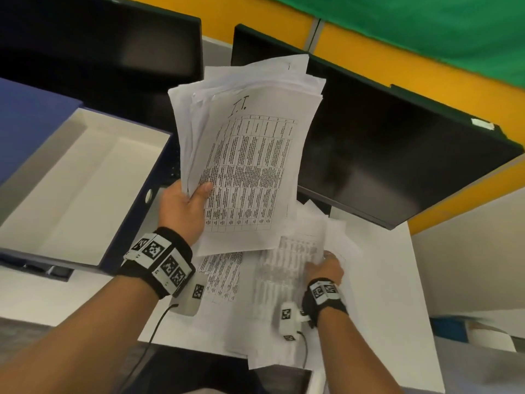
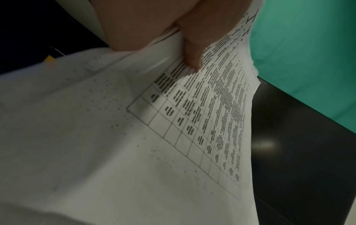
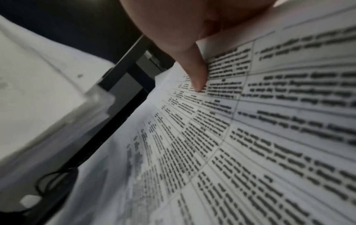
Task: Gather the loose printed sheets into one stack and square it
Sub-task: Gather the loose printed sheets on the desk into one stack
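Step in hand: gathering, judged roughly midway; squaring not yet begun.

Item 1. Uneven sheaf of white printed sheets (image 1: 250,155), top page a ruled table with handwritten letters above it. Held upright above the tabletop, edges fanned and out of line. The left hand (image 1: 184,206) grasps its lower left edge, thumb (image 2: 192,51) pressed on the printed face, fingers hidden behind.

Item 2. Loose white printed sheets (image 1: 272,277), overlapping and askew, lying on the white tabletop (image 1: 392,280) below the sheaf. The right hand (image 1: 326,268) is down among them; the right wrist view shows its thumb (image 3: 196,76) on a curling table-printed page, apparently pinching it, with the fingers beneath out of sight.

Item 3. Dark blue box file with a pale interior (image 1: 82,191), open, left of the sheaf, resting on the tabletop. Nothing is visible inside it.

Item 4. Two black monitors (image 1: 397,155) behind the papers, screens dark.

Next move, as judged: lift the pinched page clear without dragging its neighbours, lay it onto the sheaf, collect the remainder, then tap the edges on the tabletop to align them.
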The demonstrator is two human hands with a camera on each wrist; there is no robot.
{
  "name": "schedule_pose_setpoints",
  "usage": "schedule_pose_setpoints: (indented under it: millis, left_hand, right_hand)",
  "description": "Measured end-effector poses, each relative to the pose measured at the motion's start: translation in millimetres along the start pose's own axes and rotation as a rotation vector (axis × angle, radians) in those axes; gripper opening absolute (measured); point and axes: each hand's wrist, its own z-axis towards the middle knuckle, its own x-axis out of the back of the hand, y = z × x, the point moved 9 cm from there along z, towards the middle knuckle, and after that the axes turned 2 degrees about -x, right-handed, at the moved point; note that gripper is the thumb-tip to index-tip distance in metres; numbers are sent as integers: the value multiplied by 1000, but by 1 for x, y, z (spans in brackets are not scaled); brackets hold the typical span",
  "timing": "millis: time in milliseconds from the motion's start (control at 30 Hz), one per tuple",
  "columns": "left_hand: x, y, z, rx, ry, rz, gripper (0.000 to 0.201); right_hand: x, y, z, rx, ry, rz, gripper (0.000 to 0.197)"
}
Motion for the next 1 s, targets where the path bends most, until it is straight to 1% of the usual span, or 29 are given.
schedule_pose_setpoints:
  millis: [33, 67, 167, 200, 267, 300, 400, 467, 533, 567, 633, 700, 800, 833, 933, 967, 1000]
  left_hand:
    - [-1, 1, 0, 6, 4, -8, 28]
    - [-1, 1, 0, 16, 5, -18, 26]
    - [-6, 3, 0, 28, -2, -48, 23]
    - [-7, 4, 0, 25, -5, -52, 24]
    - [-8, 6, 0, 22, -6, -53, 26]
    - [-7, 7, 0, 24, -5, -51, 27]
    - [-9, 6, 0, 33, -10, -61, 29]
    - [-8, 5, 0, 38, -5, -65, 30]
    - [-10, 3, 1, 59, -14, -73, 30]
    - [-10, 1, 1, 75, -18, -74, 30]
    - [-9, 0, 3, 96, -26, -74, 30]
    - [-10, -1, 3, 98, -35, -83, 31]
    - [-9, -10, 2, 126, -28, -98, 29]
    - [-9, -17, 2, 147, -23, -99, 29]
    - [-13, -40, -2, 226, -53, -70, 29]
    - [-16, -49, -5, 262, -69, -56, 28]
    - [-19, -58, -8, 294, -87, -32, 27]
  right_hand:
    - [8, 3, 7, 12, 14, -29, 46]
    - [11, 4, 10, 22, 15, -56, 47]
    - [6, -1, 10, 70, -53, -234, 83]
    - [2, -4, 8, 86, -74, -277, 88]
    - [-3, -8, 4, 84, -102, -261, 92]
    - [-6, -9, 2, 71, -117, -252, 98]
    - [-21, -14, -14, 60, -161, -321, 126]
    - [-34, -19, -28, 62, -164, -389, 138]
    - [-44, -21, -36, 55, -148, -375, 144]
    - [-47, -21, -36, 38, -150, -310, 144]
    - [-48, -19, -34, -20, -179, -141, 138]
    - [-40, -15, -32, -66, -199, -41, 127]
    - [-15, -15, -31, -76, -188, 119, 110]
    - [0, -15, -30, -59, -163, 157, 101]
    - [58, -20, -28, 53, -57, 111, 53]
    - [77, -24, -29, 97, -22, 84, 44]
    - [96, -29, -31, 131, 11, 72, 41]
